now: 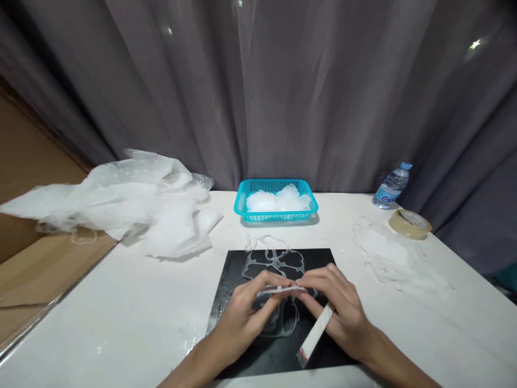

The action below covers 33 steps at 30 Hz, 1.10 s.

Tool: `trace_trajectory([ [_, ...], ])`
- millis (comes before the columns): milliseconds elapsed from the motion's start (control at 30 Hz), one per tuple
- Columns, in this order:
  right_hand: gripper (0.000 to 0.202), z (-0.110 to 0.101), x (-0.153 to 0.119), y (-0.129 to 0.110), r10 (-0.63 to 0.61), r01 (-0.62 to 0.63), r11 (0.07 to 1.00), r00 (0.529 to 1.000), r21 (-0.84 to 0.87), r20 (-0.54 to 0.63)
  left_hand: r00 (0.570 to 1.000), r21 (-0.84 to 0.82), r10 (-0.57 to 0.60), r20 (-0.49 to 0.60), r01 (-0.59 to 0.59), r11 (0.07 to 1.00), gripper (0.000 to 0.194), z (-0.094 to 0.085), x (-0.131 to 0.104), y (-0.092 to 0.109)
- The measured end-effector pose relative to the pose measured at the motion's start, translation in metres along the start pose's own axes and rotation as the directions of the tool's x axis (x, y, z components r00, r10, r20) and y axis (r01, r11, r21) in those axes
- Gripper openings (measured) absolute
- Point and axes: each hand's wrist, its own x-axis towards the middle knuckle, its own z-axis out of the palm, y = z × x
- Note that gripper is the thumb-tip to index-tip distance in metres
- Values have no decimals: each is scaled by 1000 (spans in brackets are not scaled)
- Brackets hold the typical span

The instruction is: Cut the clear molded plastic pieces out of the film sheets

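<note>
My left hand (252,307) is closed, its thumb and fingers pinching one end of a thin, whitish, flat piece (279,290). The other end of that piece is pinched by my right hand (337,310). A white flat-sided stick (317,334) with a red mark near its lower end also rests in the right hand; its upper end is hidden by the fingers. Below both hands lies a black mat (270,358). A translucent plastic sheet with rounded cut-outs (274,262) lies on it and reaches past its far edge, partly covered by my hands.
A blue basket (278,216) of whitish translucent pieces stands at the back. Crumpled white sheeting (157,205) spreads at the left, over the edge of a cardboard box (44,264). At right are a water bottle (391,187), a tape roll (410,224) and clear plastic scraps (398,256).
</note>
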Motion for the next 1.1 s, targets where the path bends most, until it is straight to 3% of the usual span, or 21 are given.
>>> trace_trajectory([
  [200, 20, -7, 1, -2, -24, 24, 1000, 999, 8, -32, 1000, -62, -5, 21, 7, 998, 19, -2, 2, 3],
  [600, 24, -7, -1, 2, 19, -16, 996, 999, 83, -30, 988, -48, 156, 10, -156, 987, 47, -4, -1, 5],
  [800, 24, -8, -2, 1, 2, -1, 999, 1000, 38, -28, 980, 10, 195, 28, -195, 981, 44, -5, -1, 7],
  [933, 24, -6, -2, -7, -28, 28, 999, 1000, -24, 2, 986, 159, 166, 13, -166, 973, 28, -4, 3, 6],
  [1100, 23, -2, -2, -8, -42, 45, 998, 998, -49, 50, 995, 49, 97, -17, -96, 994, 20, -2, 5, -1],
])
